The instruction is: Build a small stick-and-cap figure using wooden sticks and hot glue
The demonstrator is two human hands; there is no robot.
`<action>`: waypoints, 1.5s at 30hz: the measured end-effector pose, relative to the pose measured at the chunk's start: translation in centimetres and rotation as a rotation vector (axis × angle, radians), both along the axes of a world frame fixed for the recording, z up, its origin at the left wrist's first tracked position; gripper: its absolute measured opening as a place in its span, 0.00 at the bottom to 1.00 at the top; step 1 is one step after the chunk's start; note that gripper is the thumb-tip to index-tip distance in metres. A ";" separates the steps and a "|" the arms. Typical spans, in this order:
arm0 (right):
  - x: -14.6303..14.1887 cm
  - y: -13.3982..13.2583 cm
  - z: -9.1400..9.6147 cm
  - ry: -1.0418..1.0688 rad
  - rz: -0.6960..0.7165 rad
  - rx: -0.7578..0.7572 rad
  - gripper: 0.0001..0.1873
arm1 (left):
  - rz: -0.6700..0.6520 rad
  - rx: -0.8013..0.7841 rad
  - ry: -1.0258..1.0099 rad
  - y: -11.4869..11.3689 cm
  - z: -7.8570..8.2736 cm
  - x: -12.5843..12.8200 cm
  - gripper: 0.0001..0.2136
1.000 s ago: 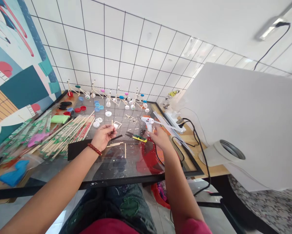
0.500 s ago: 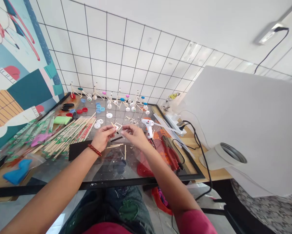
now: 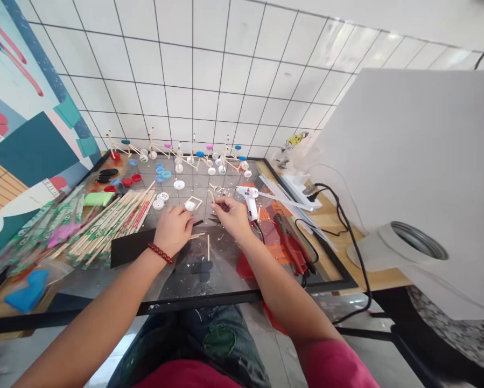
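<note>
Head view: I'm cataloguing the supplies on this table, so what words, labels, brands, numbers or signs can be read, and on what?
No text can be read with certainty.
Wrapped sticks: green print, too small to read.
Red-marked wrappers: red print, too small to read.
Orange sheet: dark marks, too blurred to read.

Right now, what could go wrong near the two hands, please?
The left hand is close to the small wooden frame and might knock it. The right hand pinches a thin stick, which may slip from its grip. The glue gun lies near that hand; if hot, it could burn the skin.
</note>
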State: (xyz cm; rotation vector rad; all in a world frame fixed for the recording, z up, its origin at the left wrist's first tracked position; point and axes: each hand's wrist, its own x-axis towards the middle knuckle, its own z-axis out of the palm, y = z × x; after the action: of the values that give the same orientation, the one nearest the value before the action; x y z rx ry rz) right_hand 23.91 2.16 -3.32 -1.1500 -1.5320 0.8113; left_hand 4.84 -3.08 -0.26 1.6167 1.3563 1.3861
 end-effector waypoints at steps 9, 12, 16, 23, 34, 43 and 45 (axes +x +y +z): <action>-0.2 -1.0 0.5 -0.126 -0.066 0.192 0.09 | -0.067 -0.107 -0.126 0.1 -1.1 1.4 0.17; -0.2 -1.4 0.8 -0.162 -0.065 0.284 0.08 | -0.072 -0.074 0.028 0.3 -1.2 1.1 0.16; -0.3 -1.3 0.5 -0.132 -0.061 0.388 0.10 | -0.020 -0.042 0.544 -0.2 -0.8 0.8 0.08; -0.5 -1.3 0.2 -0.117 -0.071 0.449 0.11 | -0.008 -0.107 0.938 0.1 -1.1 0.2 0.07; -0.2 -1.3 -0.1 -0.237 -0.039 0.473 0.08 | 0.000 -0.066 0.498 0.2 -1.9 0.2 0.05; -0.3 -2.1 0.2 -0.466 -0.005 0.524 0.09 | 0.019 -0.356 -0.655 1.0 -0.8 0.1 0.20; -0.3 -2.4 0.4 -0.548 0.002 0.546 0.09 | 0.048 -0.389 -0.703 0.8 -0.2 0.2 0.16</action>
State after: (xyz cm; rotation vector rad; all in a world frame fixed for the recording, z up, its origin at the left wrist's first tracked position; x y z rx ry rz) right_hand 23.58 -0.26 -2.95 -0.9904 -2.0336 0.0380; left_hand 5.03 -2.29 -0.51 0.7382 1.1335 1.4167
